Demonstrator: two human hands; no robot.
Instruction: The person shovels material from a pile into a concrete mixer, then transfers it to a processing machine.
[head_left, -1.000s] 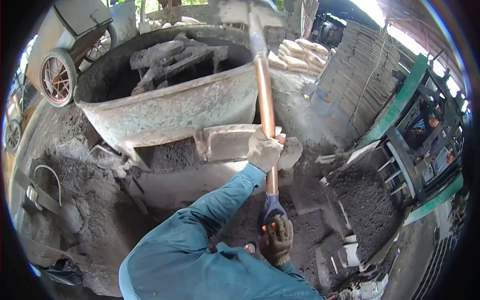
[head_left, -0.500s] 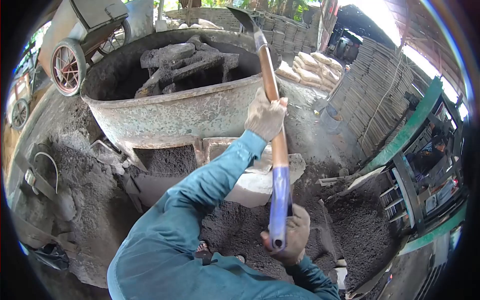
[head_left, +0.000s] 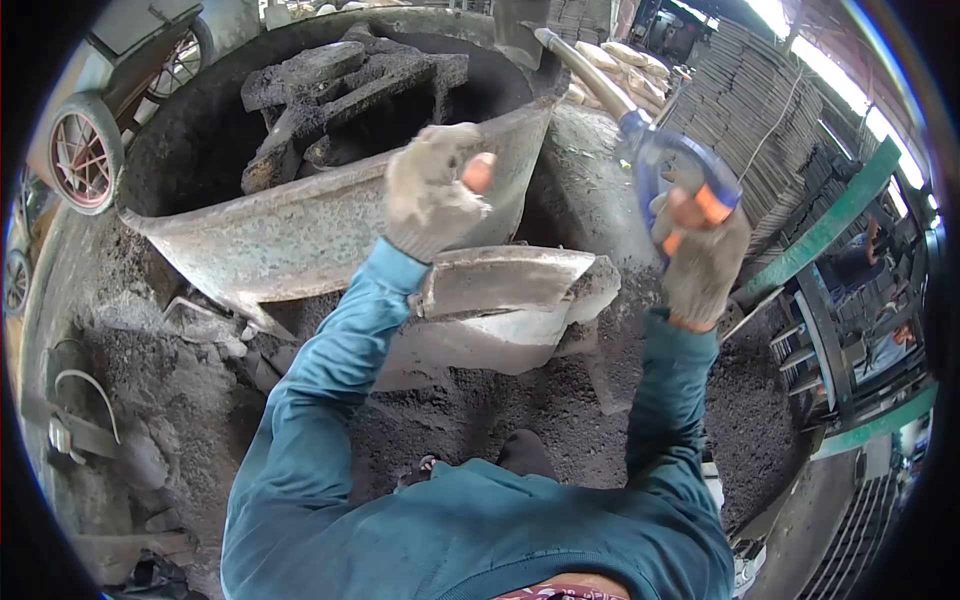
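Note:
My right hand (head_left: 705, 255), in a dirty knit glove with bare fingertips, is closed round the blue D-grip of a shovel (head_left: 605, 90). The shaft slants up and left to the far right rim of a big round metal mixing pan (head_left: 330, 225), where a dark, blurred shape that looks like the blade shows. My left hand (head_left: 435, 195), gloved too, is raised in front of the pan's near wall, off the shaft. Its fingers are loosely curled with the thumb apart, and nothing shows in them. Inside the pan stand dark, caked mixer arms (head_left: 350, 90).
Dark, crumbly material (head_left: 480, 415) covers the ground round my feet. A pale chute-like ledge (head_left: 510, 280) juts from under the pan. Stacked sheets (head_left: 720, 110) and sacks (head_left: 625, 70) stand behind; a green-framed machine (head_left: 830, 230) is on the right, a wheeled cart (head_left: 85, 150) on the left.
My left hand has let go of the shaft and moved left. My right hand has swung up and right with the grip, and the shovel now leans toward the pan. My view has shifted.

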